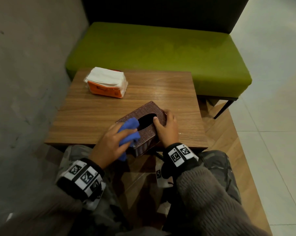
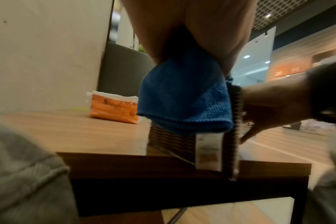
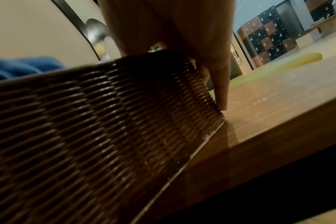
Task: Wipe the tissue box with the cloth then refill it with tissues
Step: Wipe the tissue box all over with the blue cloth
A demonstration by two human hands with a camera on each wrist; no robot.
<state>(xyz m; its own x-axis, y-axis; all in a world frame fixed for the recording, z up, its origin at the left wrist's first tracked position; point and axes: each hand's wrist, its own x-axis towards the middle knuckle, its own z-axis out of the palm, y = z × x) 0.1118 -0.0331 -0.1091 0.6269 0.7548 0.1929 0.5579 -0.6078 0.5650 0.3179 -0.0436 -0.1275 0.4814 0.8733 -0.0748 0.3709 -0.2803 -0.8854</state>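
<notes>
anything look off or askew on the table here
The tissue box sits skewed at the table's near edge, its corner overhanging. Right hand steadies it; left hand wipes with the cloth. Nothing spilled.

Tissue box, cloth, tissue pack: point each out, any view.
tissue box (image 1: 158,109), head view, woven top at the far end.
cloth (image 2: 182,97), left wrist view, middle of the blue fold.
tissue pack (image 1: 103,90), head view, orange wrapper's front face.

Bare table (image 1: 96,114) left of box (image 1: 149,133) (tissue pack (image 1: 106,84) far corner)
</notes>
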